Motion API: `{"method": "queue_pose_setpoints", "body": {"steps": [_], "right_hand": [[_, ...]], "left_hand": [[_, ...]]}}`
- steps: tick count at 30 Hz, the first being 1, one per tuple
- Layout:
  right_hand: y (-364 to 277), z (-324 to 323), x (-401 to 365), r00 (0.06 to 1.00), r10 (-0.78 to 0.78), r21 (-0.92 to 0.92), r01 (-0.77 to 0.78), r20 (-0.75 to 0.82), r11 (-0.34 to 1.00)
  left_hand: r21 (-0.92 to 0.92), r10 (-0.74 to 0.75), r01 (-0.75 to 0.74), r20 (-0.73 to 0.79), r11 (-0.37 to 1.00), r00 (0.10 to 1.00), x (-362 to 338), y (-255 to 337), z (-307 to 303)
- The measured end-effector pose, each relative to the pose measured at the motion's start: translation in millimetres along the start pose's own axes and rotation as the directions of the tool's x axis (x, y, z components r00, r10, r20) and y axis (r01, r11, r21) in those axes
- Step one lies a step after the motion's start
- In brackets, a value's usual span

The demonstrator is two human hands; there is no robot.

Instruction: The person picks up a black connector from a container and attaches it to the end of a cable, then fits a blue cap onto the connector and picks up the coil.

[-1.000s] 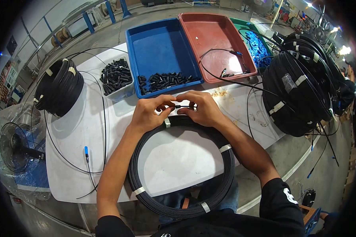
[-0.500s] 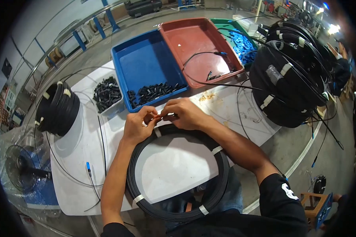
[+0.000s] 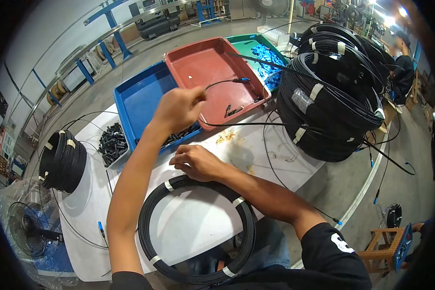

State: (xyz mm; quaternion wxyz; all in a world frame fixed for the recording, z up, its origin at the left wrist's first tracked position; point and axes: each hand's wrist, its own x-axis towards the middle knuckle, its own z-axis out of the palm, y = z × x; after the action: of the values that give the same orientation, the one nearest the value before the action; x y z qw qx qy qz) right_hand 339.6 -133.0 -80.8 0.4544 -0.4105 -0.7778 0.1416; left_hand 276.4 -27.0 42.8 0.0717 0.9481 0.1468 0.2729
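Note:
My left hand (image 3: pixel 181 108) is raised over the blue and red trays. Its fingers are closed at the bend of a black cable (image 3: pixel 219 83) that ends in a blue-tipped connector (image 3: pixel 241 79). Lower down, my right hand (image 3: pixel 195 162) rests by the upper rim of a coil of black cable (image 3: pixel 147 217) bound with white ties. The right fingers are bent and drawn together; whatever they may hold is hidden. The coil lies partly on the white table and overhangs its front edge at my lap.
The blue tray (image 3: pixel 140 96) and a white bin of black parts (image 3: pixel 112 145) are at left. Beyond the red tray (image 3: pixel 198 60) is a green tray of blue parts (image 3: pixel 266 63). Tall cable coils (image 3: pixel 319 111) stand right; another person (image 3: pixel 403 72) is behind them.
My hands were together above the coil, pinching something small. My left hand has moved up to the cable bend over the trays, while my right stays near the coil. The view has shifted.

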Motion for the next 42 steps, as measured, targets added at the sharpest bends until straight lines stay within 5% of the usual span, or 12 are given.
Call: {"method": "queue_pose_setpoints", "body": {"steps": [5,9,14,21,23,25,27,29,31,37,40,42], "right_hand": [[5.6,3.2,-1.9,0.998,0.061,0.081,-0.062,0.025,0.995],[3.6,1.3,0.1,0.996,-0.02,0.164,0.034,-0.086,0.986],[4.2,3.9,-0.6,0.997,0.04,0.173,-0.029,-0.062,0.984],[-5.1,-6.3,-0.9,0.993,0.116,0.12,-0.115,-0.001,0.986],[-6.5,-10.0,-2.5,0.988,0.151,0.096,-0.153,0.029,0.984],[-5.2,-7.9,-2.0,0.996,0.084,0.111,-0.086,0.018,0.99],[3.1,0.4,-3.0,0.996,0.089,0.098,-0.091,0.027,0.991],[4.3,2.5,-1.7,0.995,0.093,0.079,-0.095,0.035,0.992],[2.8,0.2,-3.8,0.996,0.09,0.075,-0.09,0.007,0.993],[4.1,-0.5,-4.4,0.996,0.09,0.075,-0.091,0.021,0.993],[4.0,-1.0,-3.9,0.994,0.102,0.054,-0.103,0.025,0.993],[3.6,-3.2,-3.3,0.994,0.102,0.052,-0.103,0.037,0.993]], "left_hand": [[0.204,-0.088,-0.006,0.452,0.979,0.888,78.6,-16.6,72.6],[0.283,-0.128,-0.009,0.463,0.959,0.877,91.5,-27.6,107.9],[0.211,-0.287,0.218,0.402,0.953,0.869,100.9,-44.4,126.9],[0.073,-0.128,0.107,0.441,0.992,0.889,106.4,-54.6,134.1],[-0.093,-0.084,0.117,0.306,0.989,0.948,111.3,-63.3,134.8],[-0.121,-0.156,0.213,0.365,0.97,0.918,111.8,-47.5,113.3],[-0.433,-0.255,0.399,0.354,0.808,0.9,108.4,-38.5,95.4],[-0.517,-0.291,0.425,0.321,0.743,0.901,103.8,-27.7,74.7],[-0.761,-0.331,0.382,0.231,0.525,0.915,97.1,-24.1,59.9],[-0.874,-0.514,0.375,0.179,0.308,0.839,52.7,-31.7,24.2],[-0.948,-0.534,0.313,0.234,0.061,0.813,24.8,-33.4,6.6],[-0.961,-0.55,0.261,0.17,0.093,0.818,5.9,-27.9,0.8]]}}
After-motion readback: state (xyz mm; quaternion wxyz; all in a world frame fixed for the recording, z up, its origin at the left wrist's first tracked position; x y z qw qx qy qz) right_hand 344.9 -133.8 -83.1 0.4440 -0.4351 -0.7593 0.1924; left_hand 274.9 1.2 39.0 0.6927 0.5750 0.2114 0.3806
